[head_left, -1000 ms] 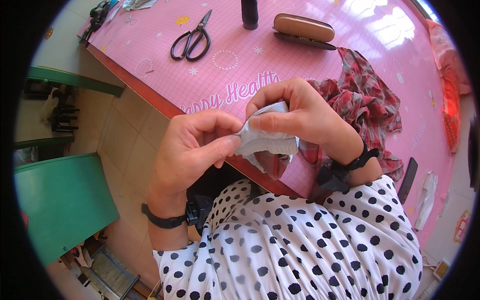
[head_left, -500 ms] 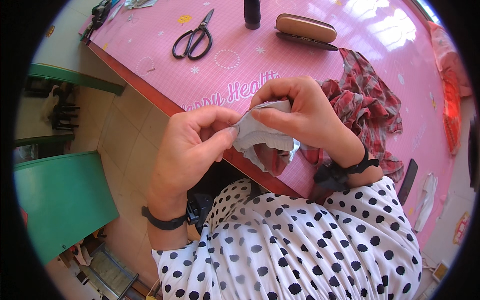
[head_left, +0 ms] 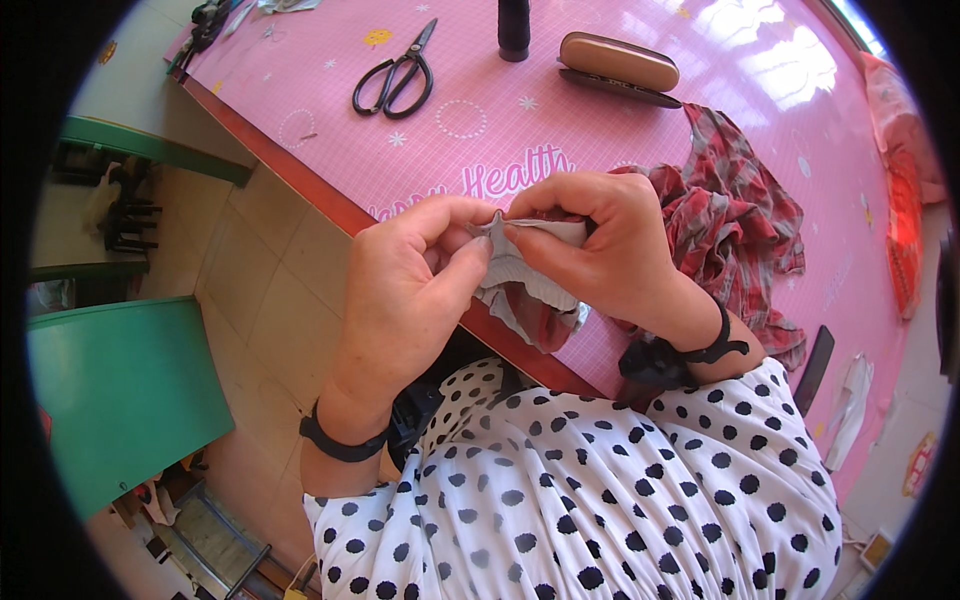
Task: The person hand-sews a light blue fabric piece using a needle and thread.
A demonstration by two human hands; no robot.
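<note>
Between both hands, just over the table's near edge, a pale grey gathered band of cloth (head_left: 520, 278) is held up, with red plaid fabric hanging under it. My left hand (head_left: 395, 285) pinches the band's upper edge between thumb and forefinger. My right hand (head_left: 618, 240) pinches the same edge close beside it, the two sets of fingertips nearly meeting. A small fold of grey cloth sticks up between them. To the right lies a crumpled red-and-grey plaid garment (head_left: 735, 210); my right hand hides whether it joins the held piece. Whether a needle is in the fingers cannot be made out.
On the pink patterned table (head_left: 300, 80) lie black-handled scissors (head_left: 408, 82), a black thread spool (head_left: 513, 32) standing upright, and a brown glasses case (head_left: 620, 65). A black flat bar (head_left: 815, 368) and white cloth strip (head_left: 850, 412) lie right. A green tabletop (head_left: 130, 390) stands left.
My left hand has moved right and slightly up, closer to my right hand. The grey band's edge, stretched between them before, is now bunched into a small upright fold.
</note>
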